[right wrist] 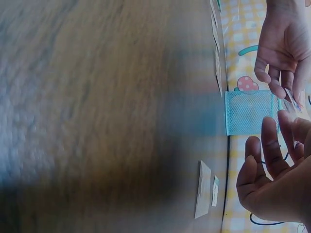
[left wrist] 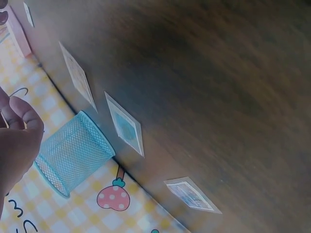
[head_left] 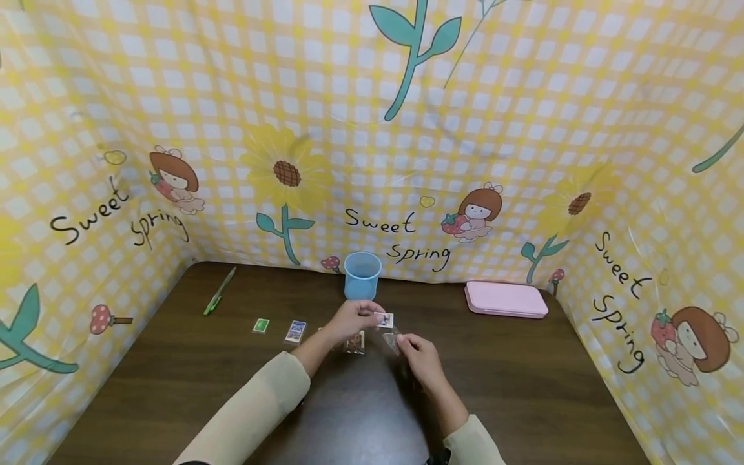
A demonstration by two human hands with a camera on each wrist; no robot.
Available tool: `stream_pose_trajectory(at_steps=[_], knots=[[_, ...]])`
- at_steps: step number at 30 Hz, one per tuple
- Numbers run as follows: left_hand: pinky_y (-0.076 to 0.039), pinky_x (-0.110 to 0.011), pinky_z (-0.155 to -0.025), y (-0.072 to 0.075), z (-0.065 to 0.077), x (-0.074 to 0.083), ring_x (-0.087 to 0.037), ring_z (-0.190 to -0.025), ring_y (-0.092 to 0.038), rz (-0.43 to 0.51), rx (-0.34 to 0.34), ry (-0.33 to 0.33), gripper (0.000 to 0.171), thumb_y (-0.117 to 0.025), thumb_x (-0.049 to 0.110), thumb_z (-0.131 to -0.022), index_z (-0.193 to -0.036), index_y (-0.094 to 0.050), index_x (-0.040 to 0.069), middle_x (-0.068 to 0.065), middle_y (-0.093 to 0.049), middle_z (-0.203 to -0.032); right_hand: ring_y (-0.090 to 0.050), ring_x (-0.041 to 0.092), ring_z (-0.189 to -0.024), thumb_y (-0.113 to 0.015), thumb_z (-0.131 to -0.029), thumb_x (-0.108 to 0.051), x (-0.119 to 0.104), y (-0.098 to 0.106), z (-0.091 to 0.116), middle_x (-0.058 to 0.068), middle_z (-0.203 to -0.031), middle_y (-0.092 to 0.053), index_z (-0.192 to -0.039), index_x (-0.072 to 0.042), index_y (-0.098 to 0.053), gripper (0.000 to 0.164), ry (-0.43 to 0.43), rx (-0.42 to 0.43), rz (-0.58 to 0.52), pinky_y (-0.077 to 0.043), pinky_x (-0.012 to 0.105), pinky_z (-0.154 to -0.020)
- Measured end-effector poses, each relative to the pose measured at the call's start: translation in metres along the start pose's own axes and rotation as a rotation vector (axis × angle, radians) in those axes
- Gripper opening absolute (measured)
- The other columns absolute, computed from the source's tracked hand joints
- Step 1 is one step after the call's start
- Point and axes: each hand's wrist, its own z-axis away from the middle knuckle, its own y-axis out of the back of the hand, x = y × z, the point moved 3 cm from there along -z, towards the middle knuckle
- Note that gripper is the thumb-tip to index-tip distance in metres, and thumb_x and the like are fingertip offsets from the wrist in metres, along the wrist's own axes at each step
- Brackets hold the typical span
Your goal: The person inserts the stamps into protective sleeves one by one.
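My left hand [head_left: 356, 316] pinches a small white-bordered stamp [head_left: 386, 320] between thumb and fingertips, above the table in front of the blue cup. Just to its right and a little lower, my right hand [head_left: 421, 358] pinches a small clear plastic sleeve [head_left: 391, 341] by its edge. The stamp and the sleeve's upper end lie close together in the head view. Below the left hand a brown stamp [head_left: 354, 343] lies on the table, partly covered by that hand. In the right wrist view the left hand [right wrist: 286, 46] faces the right hand [right wrist: 277, 179], fingertips close together.
A blue mesh cup [head_left: 363, 276] stands at the table's back edge. Left of the hands lie a blue stamp [head_left: 296, 331] and a green stamp [head_left: 261, 325], then a green pen [head_left: 219, 292]. A pink case [head_left: 506, 299] rests at the back right. Patterned cloth [head_left: 372, 161] encloses the table.
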Motion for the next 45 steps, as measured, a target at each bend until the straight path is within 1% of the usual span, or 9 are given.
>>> stream_pose_trajectory(at_steps=[3, 9, 12, 19, 23, 29, 38, 42, 45], knots=[[-0.049, -0.053, -0.083, 0.0, 0.0, -0.001, -0.014, -0.074, -0.065, 0.001, -0.006, -0.014, 0.021, -0.065, 0.01, -0.088, -0.103, -0.063, -0.005, -0.011, -0.069, -0.087, -0.052, 0.014, -0.073, -0.06, -0.092, -0.023, 0.0, -0.001, 0.001, 0.004, -0.079, -0.062, -0.09, -0.003, -0.071, 0.023, -0.004, -0.004, 0.008, -0.041, 0.028, -0.067], [-0.052, -0.036, -0.075, 0.001, 0.002, -0.003, -0.013, -0.075, -0.064, 0.003, -0.005, -0.009, 0.022, -0.07, 0.009, -0.084, -0.101, -0.064, -0.004, -0.007, -0.069, -0.083, -0.052, 0.014, -0.076, -0.06, -0.093, -0.025, 0.001, -0.002, 0.001, 0.005, -0.081, -0.064, -0.091, -0.003, -0.071, 0.025, -0.004, -0.006, 0.012, -0.041, 0.028, -0.07], [-0.052, -0.032, -0.072, 0.002, 0.004, -0.003, -0.015, -0.075, -0.064, 0.022, -0.014, 0.001, 0.021, -0.069, 0.007, -0.084, -0.101, -0.063, -0.005, -0.006, -0.069, -0.081, -0.053, 0.013, -0.076, -0.059, -0.093, -0.025, 0.002, -0.002, 0.002, 0.004, -0.079, -0.063, -0.092, -0.002, -0.071, 0.026, 0.01, -0.01, 0.007, -0.042, 0.027, -0.069], [-0.052, -0.025, -0.068, 0.003, 0.016, 0.016, -0.017, -0.074, -0.065, 0.055, -0.04, 0.01, 0.021, -0.065, 0.0, -0.085, -0.102, -0.059, -0.011, -0.017, -0.068, -0.083, -0.052, 0.013, -0.074, -0.059, -0.093, -0.026, 0.003, -0.003, 0.001, 0.002, -0.075, -0.059, -0.089, -0.002, -0.07, 0.026, 0.002, -0.025, -0.007, -0.041, 0.027, -0.068], [-0.052, -0.026, -0.069, 0.003, 0.018, 0.02, -0.016, -0.073, -0.065, 0.07, -0.033, 0.02, 0.02, -0.065, 0.0, -0.085, -0.102, -0.06, -0.011, -0.017, -0.068, -0.084, -0.052, 0.014, -0.074, -0.06, -0.093, -0.024, 0.001, -0.004, 0.002, 0.002, -0.075, -0.059, -0.089, -0.002, -0.07, 0.025, 0.004, -0.024, -0.012, -0.041, 0.027, -0.067], [-0.053, -0.033, -0.067, 0.003, 0.007, -0.001, -0.017, -0.072, -0.065, 0.06, -0.052, 0.025, 0.02, -0.067, 0.003, -0.085, -0.101, -0.062, -0.007, -0.006, -0.069, -0.08, -0.051, 0.01, -0.071, -0.059, -0.093, -0.022, -0.002, -0.003, 0.001, 0.0, -0.072, -0.06, -0.09, -0.001, -0.07, 0.024, 0.023, -0.023, -0.01, -0.041, 0.024, -0.065], [-0.04, -0.031, -0.048, 0.004, 0.007, -0.005, -0.016, -0.057, -0.054, -0.01, -0.087, 0.068, 0.022, -0.07, 0.012, -0.084, -0.101, -0.063, 0.0, -0.003, -0.064, -0.073, -0.051, 0.013, -0.071, -0.058, -0.093, -0.011, -0.01, -0.002, 0.003, 0.008, -0.074, -0.061, -0.091, 0.008, -0.067, 0.022, 0.031, -0.061, -0.072, -0.04, 0.024, -0.064], [-0.044, -0.036, -0.052, 0.006, 0.008, -0.004, -0.024, -0.063, -0.058, -0.052, -0.092, 0.062, 0.021, -0.071, 0.013, -0.084, -0.1, -0.065, 0.002, -0.002, -0.063, -0.073, -0.052, 0.01, -0.071, -0.059, -0.093, -0.017, -0.004, -0.003, 0.001, 0.003, -0.074, -0.062, -0.091, 0.004, -0.069, 0.023, 0.02, -0.05, -0.066, -0.042, 0.023, -0.065], [-0.048, -0.041, -0.059, 0.007, 0.009, -0.003, -0.028, -0.07, -0.062, -0.078, -0.099, 0.049, 0.019, -0.071, 0.013, -0.084, -0.099, -0.065, 0.002, -0.001, -0.064, -0.075, -0.053, 0.009, -0.071, -0.06, -0.093, -0.019, -0.003, -0.004, 0.001, 0.004, -0.075, -0.062, -0.091, 0.002, -0.069, 0.024, 0.038, -0.046, -0.068, -0.042, 0.023, -0.066]])
